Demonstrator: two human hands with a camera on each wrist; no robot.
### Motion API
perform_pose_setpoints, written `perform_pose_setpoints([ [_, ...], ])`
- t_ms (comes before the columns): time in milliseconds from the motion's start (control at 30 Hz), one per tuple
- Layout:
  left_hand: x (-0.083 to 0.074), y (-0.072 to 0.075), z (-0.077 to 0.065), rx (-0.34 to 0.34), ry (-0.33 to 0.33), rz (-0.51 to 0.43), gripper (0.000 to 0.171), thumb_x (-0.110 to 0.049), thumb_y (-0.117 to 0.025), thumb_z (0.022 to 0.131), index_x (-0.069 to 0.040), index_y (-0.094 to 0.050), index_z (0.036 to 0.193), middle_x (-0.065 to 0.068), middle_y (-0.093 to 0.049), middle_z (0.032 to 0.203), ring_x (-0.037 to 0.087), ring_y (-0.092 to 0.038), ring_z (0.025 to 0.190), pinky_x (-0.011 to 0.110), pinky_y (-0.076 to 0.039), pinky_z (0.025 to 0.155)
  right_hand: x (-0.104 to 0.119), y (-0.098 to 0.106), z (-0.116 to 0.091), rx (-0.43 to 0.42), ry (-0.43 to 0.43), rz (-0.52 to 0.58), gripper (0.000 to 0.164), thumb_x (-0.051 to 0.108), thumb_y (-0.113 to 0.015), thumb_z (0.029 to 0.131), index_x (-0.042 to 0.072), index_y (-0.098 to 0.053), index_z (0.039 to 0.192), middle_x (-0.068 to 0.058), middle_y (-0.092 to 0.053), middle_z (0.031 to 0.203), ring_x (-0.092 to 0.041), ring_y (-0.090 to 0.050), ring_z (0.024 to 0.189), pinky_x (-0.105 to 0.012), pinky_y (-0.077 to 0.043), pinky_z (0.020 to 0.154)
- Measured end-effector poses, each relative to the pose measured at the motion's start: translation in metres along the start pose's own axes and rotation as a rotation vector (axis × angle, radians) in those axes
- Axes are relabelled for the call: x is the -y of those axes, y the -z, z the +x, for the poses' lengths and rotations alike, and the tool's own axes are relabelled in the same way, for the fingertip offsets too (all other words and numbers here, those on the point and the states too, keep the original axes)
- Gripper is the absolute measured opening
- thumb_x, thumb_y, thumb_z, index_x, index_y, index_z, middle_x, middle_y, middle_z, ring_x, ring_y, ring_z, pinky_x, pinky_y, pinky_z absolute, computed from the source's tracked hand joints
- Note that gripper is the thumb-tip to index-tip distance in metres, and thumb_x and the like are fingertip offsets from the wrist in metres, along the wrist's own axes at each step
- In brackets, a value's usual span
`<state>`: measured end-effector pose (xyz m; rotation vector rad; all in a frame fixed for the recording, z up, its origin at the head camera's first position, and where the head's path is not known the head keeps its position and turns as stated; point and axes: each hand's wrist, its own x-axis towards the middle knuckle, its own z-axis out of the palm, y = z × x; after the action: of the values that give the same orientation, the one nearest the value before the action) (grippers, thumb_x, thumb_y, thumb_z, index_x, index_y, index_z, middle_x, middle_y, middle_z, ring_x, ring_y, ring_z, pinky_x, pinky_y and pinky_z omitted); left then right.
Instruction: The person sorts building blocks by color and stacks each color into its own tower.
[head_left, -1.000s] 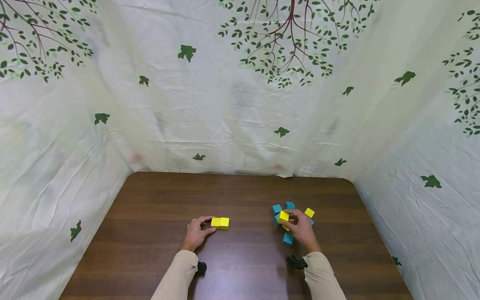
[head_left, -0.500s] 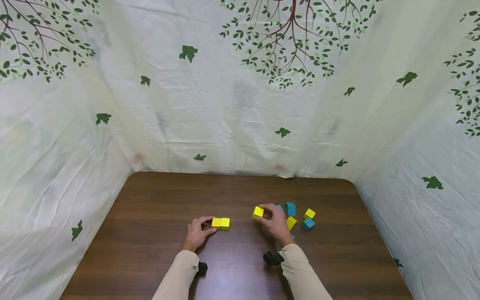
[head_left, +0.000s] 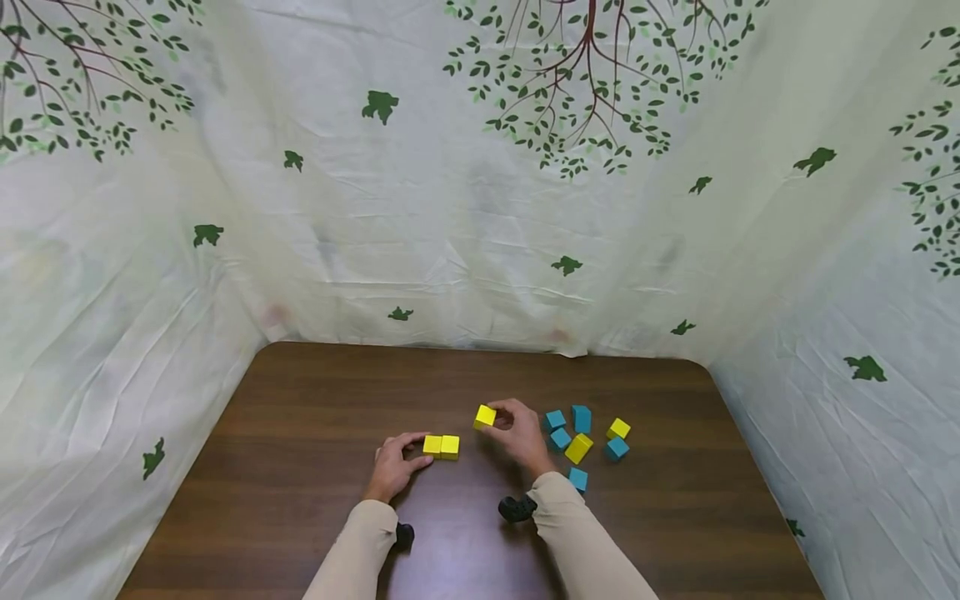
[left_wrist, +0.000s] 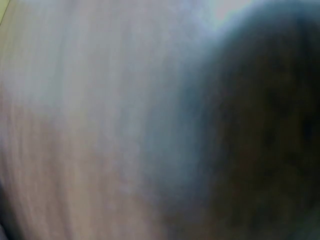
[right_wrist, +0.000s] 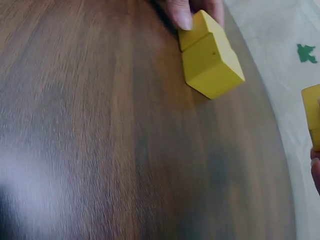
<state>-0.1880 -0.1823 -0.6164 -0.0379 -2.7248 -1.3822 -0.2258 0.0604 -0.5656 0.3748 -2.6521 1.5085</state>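
Two yellow cubes stand side by side on the table, touching. My left hand pinches the left yellow cube between thumb and fingers; the right yellow cube sits against it. In the right wrist view the left thumb lies on the nearer-held cube, with the other cube in line. My right hand grips a third yellow cube above the table, right of and beyond the pair. That cube shows only partly at the right wrist view's edge. The left wrist view is blurred.
Right of my right hand lie several loose blue cubes and two yellow ones, one among them and one farther right. The brown wooden table ends at a white leaf-patterned cloth behind and at both sides.
My right hand has carried its yellow cube leftward from the loose cubes toward the pair, uncovering the blue and yellow cubes behind it. The left hand and the pair have stayed put.
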Motion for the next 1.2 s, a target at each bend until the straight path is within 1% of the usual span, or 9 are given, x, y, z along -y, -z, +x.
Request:
perform_pose_setpoints([
  [133, 0.000, 0.000, 0.000, -0.001, -0.011, 0.010, 0.038, -0.011, -0.080, 0.077, -0.007, -0.071, 0.113, 0.010, -0.068, 0.104, 0.027, -0.054, 0.093, 0.043, -0.032, 0.085, 0.002, -0.009, 0.004, 0.025, 0.028, 0.008, 0.035, 0.007, -0.078, 0.080, 0.003, -0.066, 0.113, -0.008, -0.063, 0.101, -0.019, -0.064, 0.083, -0.031, -0.055, 0.076],
  [300, 0.001, 0.001, 0.000, 0.005, 0.003, 0.003, 0.039, -0.012, -0.081, 0.077, -0.007, -0.071, 0.114, 0.009, -0.067, 0.103, 0.026, -0.054, 0.094, 0.043, -0.032, 0.086, 0.005, -0.021, 0.007, 0.061, 0.034, 0.020, 0.035, 0.008, -0.078, 0.080, 0.003, -0.067, 0.113, -0.007, -0.064, 0.102, -0.018, -0.065, 0.083, -0.030, -0.055, 0.075],
  [533, 0.001, 0.001, 0.000, 0.023, 0.018, 0.004, 0.038, -0.012, -0.080, 0.078, -0.008, -0.070, 0.115, 0.009, -0.067, 0.107, 0.026, -0.054, 0.095, 0.044, -0.031, 0.087, 0.012, -0.036, 0.010, 0.115, 0.009, 0.018, 0.035, 0.009, -0.078, 0.081, 0.004, -0.068, 0.114, -0.005, -0.064, 0.101, -0.022, -0.065, 0.086, -0.032, -0.055, 0.078],
  [633, 0.001, 0.001, 0.000, 0.031, 0.019, 0.008, 0.038, -0.013, -0.079, 0.079, -0.008, -0.070, 0.115, 0.010, -0.067, 0.109, 0.026, -0.054, 0.096, 0.045, -0.031, 0.087, 0.014, -0.041, 0.010, 0.126, 0.028, 0.040, 0.036, 0.007, -0.078, 0.080, 0.002, -0.067, 0.113, -0.007, -0.064, 0.101, -0.023, -0.066, 0.086, -0.033, -0.056, 0.077],
  [700, 0.001, 0.001, 0.000, 0.030, 0.021, 0.007, 0.038, -0.014, -0.079, 0.079, -0.008, -0.070, 0.115, 0.010, -0.067, 0.109, 0.026, -0.054, 0.096, 0.045, -0.031, 0.087, 0.015, -0.044, 0.011, 0.132, 0.036, 0.046, 0.036, 0.007, -0.079, 0.079, 0.001, -0.067, 0.113, -0.007, -0.065, 0.101, -0.022, -0.067, 0.085, -0.031, -0.056, 0.076],
  [800, 0.001, 0.001, 0.000, 0.031, 0.024, 0.005, 0.037, -0.014, -0.079, 0.079, -0.008, -0.070, 0.115, 0.009, -0.067, 0.109, 0.026, -0.053, 0.096, 0.045, -0.031, 0.088, 0.017, -0.049, 0.011, 0.139, 0.036, 0.043, 0.035, 0.008, -0.079, 0.079, 0.002, -0.067, 0.110, -0.007, -0.065, 0.100, -0.020, -0.067, 0.085, -0.028, -0.055, 0.075],
  [900, 0.000, 0.001, 0.001, 0.026, 0.025, 0.003, 0.037, -0.014, -0.079, 0.079, -0.007, -0.070, 0.114, 0.009, -0.067, 0.108, 0.026, -0.054, 0.096, 0.045, -0.031, 0.088, 0.020, -0.054, 0.011, 0.147, 0.039, 0.030, 0.033, 0.010, -0.080, 0.078, 0.003, -0.067, 0.108, -0.006, -0.065, 0.099, -0.021, -0.067, 0.085, -0.028, -0.055, 0.074],
  [1100, 0.001, 0.001, 0.002, 0.005, -0.008, 0.015, 0.036, -0.013, -0.080, 0.078, -0.005, -0.070, 0.111, 0.009, -0.068, 0.103, 0.026, -0.054, 0.093, 0.044, -0.032, 0.085, 0.025, -0.061, 0.009, 0.165, 0.053, 0.003, 0.033, 0.012, -0.081, 0.078, 0.003, -0.069, 0.108, -0.005, -0.065, 0.100, -0.018, -0.067, 0.088, -0.027, -0.054, 0.078],
  [1200, 0.002, 0.001, 0.001, 0.007, -0.004, 0.018, 0.037, -0.014, -0.081, 0.077, -0.004, -0.070, 0.111, 0.010, -0.068, 0.103, 0.027, -0.055, 0.093, 0.044, -0.032, 0.085, 0.027, -0.064, 0.007, 0.166, 0.059, -0.008, 0.033, 0.012, -0.082, 0.077, 0.003, -0.070, 0.107, -0.005, -0.066, 0.099, -0.017, -0.066, 0.090, -0.027, -0.054, 0.080],
])
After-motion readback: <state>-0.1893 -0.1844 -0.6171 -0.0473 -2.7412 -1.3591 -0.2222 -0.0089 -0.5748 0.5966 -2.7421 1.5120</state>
